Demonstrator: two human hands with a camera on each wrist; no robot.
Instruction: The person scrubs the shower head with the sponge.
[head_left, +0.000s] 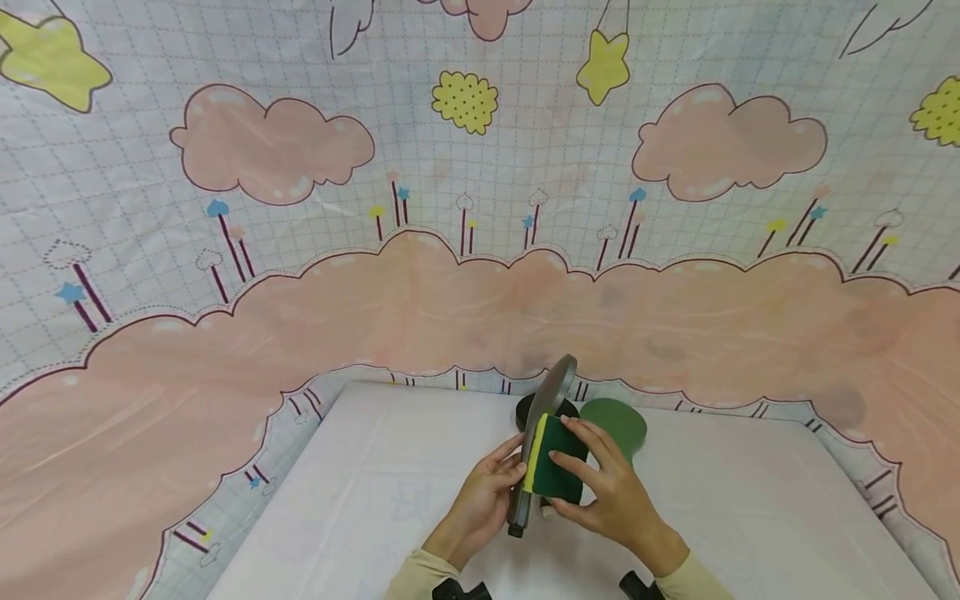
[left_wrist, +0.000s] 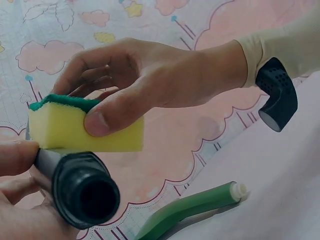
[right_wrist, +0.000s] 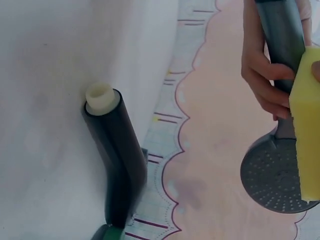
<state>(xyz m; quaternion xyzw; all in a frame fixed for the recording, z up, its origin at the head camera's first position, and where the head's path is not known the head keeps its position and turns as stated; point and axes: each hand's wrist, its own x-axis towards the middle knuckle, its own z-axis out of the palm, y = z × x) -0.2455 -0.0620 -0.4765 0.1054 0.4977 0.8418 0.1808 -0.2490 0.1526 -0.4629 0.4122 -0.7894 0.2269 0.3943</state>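
My left hand (head_left: 482, 500) grips the handle of a grey shower head (head_left: 552, 387), which stands tilted with its round head upward and away from me. In my right hand (head_left: 626, 504) is a sponge (head_left: 564, 467), yellow foam with a dark green scouring side. The fingers lie over the green side, and the left wrist view has the thumb on the yellow foam (left_wrist: 65, 125). The foam rests along the shower head's handle. In the right wrist view the perforated spray face (right_wrist: 272, 172) shows, partly covered by the sponge.
Behind the hands, a green shower head (head_left: 617, 423) lies on the white table (head_left: 337, 500). Next to it is a black shower head (head_left: 527, 411), mostly hidden in the head view; its handle (right_wrist: 117, 155) ends in a cream-coloured connector. A patterned cloth (head_left: 487, 317) hangs behind the table.
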